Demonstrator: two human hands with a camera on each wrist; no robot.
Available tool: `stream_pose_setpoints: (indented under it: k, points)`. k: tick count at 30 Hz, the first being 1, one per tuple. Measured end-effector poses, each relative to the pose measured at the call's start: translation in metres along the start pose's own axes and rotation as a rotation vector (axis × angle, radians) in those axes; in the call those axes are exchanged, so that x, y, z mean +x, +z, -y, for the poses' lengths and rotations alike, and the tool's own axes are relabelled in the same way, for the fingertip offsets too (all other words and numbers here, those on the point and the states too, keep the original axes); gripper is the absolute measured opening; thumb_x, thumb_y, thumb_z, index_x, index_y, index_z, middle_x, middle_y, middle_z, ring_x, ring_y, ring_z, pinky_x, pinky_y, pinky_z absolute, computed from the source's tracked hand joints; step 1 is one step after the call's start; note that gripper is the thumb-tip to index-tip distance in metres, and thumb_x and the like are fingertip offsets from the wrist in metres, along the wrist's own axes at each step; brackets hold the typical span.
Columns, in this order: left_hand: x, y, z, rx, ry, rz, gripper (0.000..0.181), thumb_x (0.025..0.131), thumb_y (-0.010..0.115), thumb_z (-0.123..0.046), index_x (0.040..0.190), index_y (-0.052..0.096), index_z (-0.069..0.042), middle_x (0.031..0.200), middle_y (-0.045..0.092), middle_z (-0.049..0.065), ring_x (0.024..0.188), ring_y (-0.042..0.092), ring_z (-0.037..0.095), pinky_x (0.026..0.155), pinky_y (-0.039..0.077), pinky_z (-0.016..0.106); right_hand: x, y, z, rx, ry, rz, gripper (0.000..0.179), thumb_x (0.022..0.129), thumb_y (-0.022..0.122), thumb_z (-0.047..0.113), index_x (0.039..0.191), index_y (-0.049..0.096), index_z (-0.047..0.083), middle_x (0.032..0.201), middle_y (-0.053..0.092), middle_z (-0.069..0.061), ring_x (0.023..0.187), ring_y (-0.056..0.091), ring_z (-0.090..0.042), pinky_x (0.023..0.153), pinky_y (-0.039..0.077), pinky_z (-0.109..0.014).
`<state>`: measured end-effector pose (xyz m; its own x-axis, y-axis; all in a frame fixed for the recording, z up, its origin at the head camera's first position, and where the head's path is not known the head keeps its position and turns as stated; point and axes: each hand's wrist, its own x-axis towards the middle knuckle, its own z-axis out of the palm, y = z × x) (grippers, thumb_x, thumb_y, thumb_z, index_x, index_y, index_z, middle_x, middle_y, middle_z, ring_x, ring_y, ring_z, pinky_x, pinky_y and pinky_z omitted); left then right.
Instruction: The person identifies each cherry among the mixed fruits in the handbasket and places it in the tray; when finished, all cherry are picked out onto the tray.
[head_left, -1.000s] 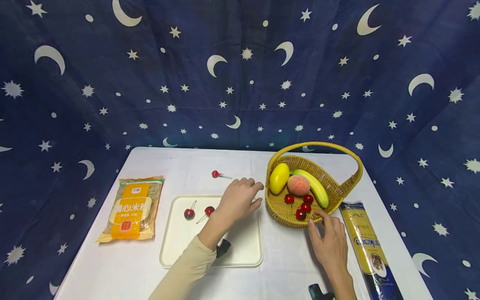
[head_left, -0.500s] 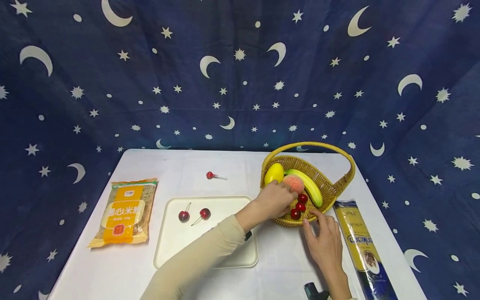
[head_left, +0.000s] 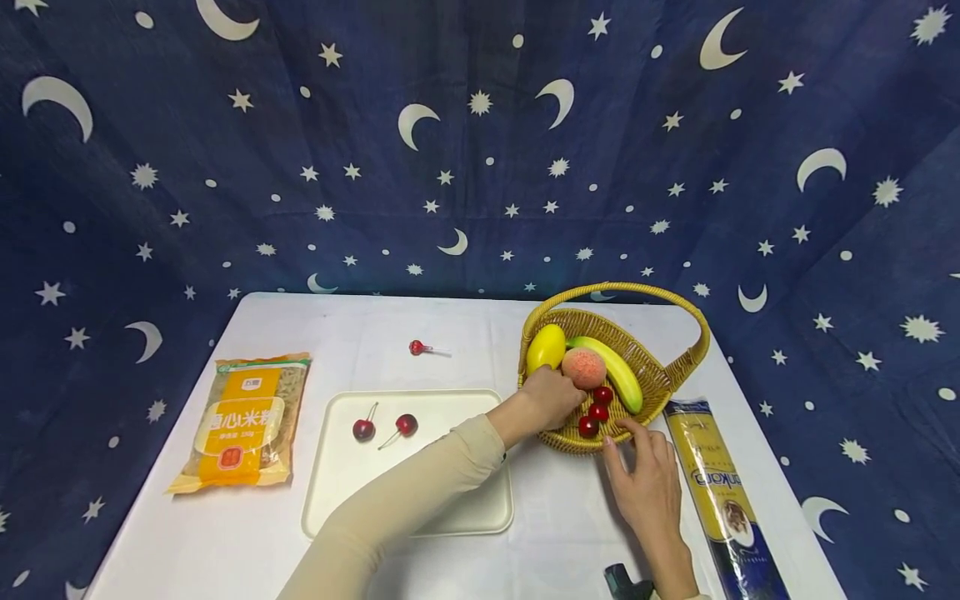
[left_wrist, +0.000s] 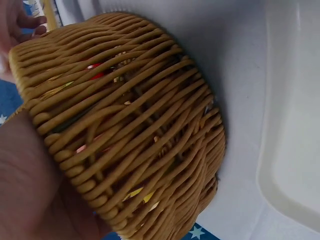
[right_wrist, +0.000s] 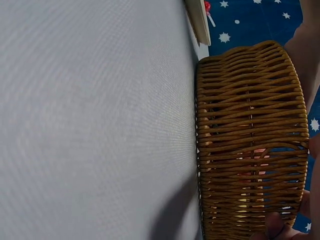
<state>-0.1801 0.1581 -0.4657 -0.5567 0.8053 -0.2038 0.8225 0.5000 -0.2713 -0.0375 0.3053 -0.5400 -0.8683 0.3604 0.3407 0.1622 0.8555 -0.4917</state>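
White desk [head_left: 558,521] carries wicker basket [head_left: 651,371], step looks like reaching in beside cherries [head_left: 597,412] inside it, next move probably calling for a sure pinch, left hand [head_left: 550,398] bent over basket's near-left rim, fingertips hidden so can't tell its grip, right hand [head_left: 648,477] pinching basket's near rim.

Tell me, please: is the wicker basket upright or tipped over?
Upright: the basket stands on the table, its handle arches above, and the peach and banana lie inside.
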Motion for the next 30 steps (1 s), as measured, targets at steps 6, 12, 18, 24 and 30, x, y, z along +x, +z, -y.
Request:
stream_pose_setpoints:
  k: [6,12,18,24,30]
  points:
    - [0.008,0.005,-0.002,-0.002,0.001,0.025,0.028,0.109,0.058,-0.035,0.135,0.069,-0.039,0.114,0.078,-0.017,0.097,0.072,0.002,0.086,0.058,0.024,0.0,0.0,0.0,-0.003,0.003,0.002,0.04,0.097,0.073,0.032,0.133,0.068,0.015,0.102,0.061,-0.015,0.089,0.051,-0.028,0.071,0.035,-0.036]
    - [0.015,0.007,-0.002,0.016,-0.002,0.03,0.031,0.108,0.06,-0.033,0.138,0.066,-0.04,0.11,0.078,-0.017,0.094,0.071,0.001,0.084,0.06,0.023,0.0,0.0,-0.001,-0.004,-0.007,0.001,0.041,0.097,0.073,0.032,0.134,0.068,0.014,0.102,0.061,-0.015,0.089,0.052,-0.027,0.071,0.036,-0.036]
    - [0.017,0.009,-0.003,0.012,-0.009,0.032,0.034,0.11,0.058,-0.031,0.141,0.063,-0.042,0.108,0.078,-0.016,0.09,0.069,0.001,0.08,0.061,0.022,-0.001,0.001,-0.001,-0.011,0.002,0.008,0.041,0.098,0.072,0.033,0.134,0.067,0.015,0.102,0.06,-0.013,0.089,0.052,-0.026,0.071,0.036,-0.035]
    - [0.017,0.012,-0.004,0.008,-0.012,0.048,0.035,0.111,0.056,-0.031,0.145,0.059,-0.04,0.098,0.075,-0.015,0.076,0.062,0.001,0.071,0.06,0.02,-0.001,0.001,0.0,-0.009,-0.002,0.004,0.04,0.098,0.072,0.032,0.134,0.067,0.015,0.102,0.061,-0.013,0.09,0.053,-0.027,0.072,0.037,-0.036]
    - [0.019,0.016,0.0,-0.056,0.001,-0.004,0.037,0.106,0.064,-0.036,0.143,0.06,-0.035,0.1,0.076,-0.014,0.081,0.068,0.002,0.073,0.061,0.022,-0.001,0.002,-0.002,-0.005,-0.017,-0.013,0.04,0.097,0.073,0.031,0.133,0.068,0.014,0.1,0.061,-0.014,0.089,0.053,-0.026,0.071,0.037,-0.036]
